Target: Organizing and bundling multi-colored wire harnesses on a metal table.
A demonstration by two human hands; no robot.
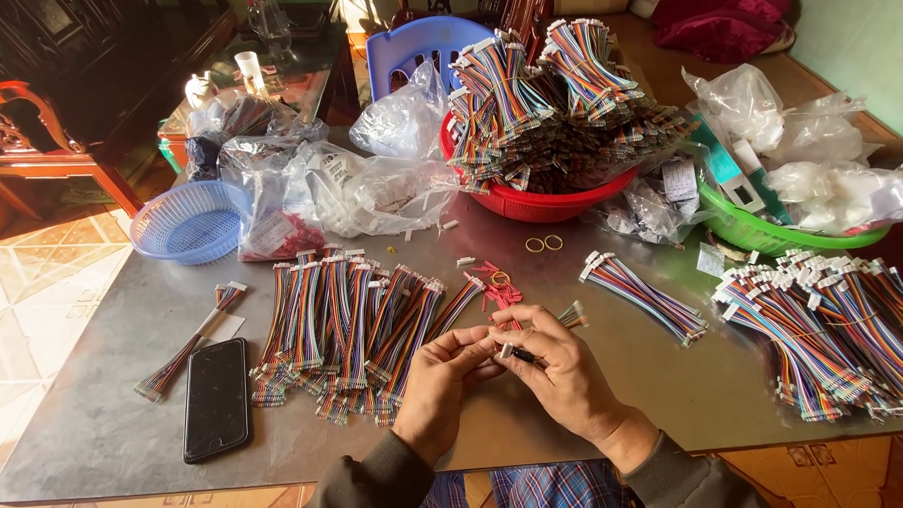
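Both hands met over the near edge of the grey tabletop (pixel 107 426), the left hand (pixel 438 380) curled with its fingertips pinched toward the right hand (pixel 558 365), which closed around a short rainbow-coloured ribbon cable (pixel 572 315) whose free end stuck out past the knuckles; a small white connector (pixel 506 349) seemed to sit between the two sets of fingertips, though the view was too tight there to be sure. Just beyond the hands lay a scatter of small red pieces (pixel 497 288) and, farther off, two yellow rubber bands (pixel 543 244). Left of the hands a broad row of finished ribbon cables (pixel 349 328) lay side by side, with a lone cable (pixel 189 343) and a black smartphone (pixel 216 397) lying face up farther left. Right of the hands a single bundle of cables (pixel 643 295) lay at a slant, and a large heap of the same cables (pixel 844 330) filled the right end of the tabletop. At the back stood a red plastic basin (pixel 545 203) piled with banded cable bundles, a green basket (pixel 761 231) holding clear plastic bags, a blue basket (pixel 190 223) near the left edge, and several crumpled clear bags (pixel 369 192) between them. A blue plastic chair (pixel 414 45) stood behind the basin.
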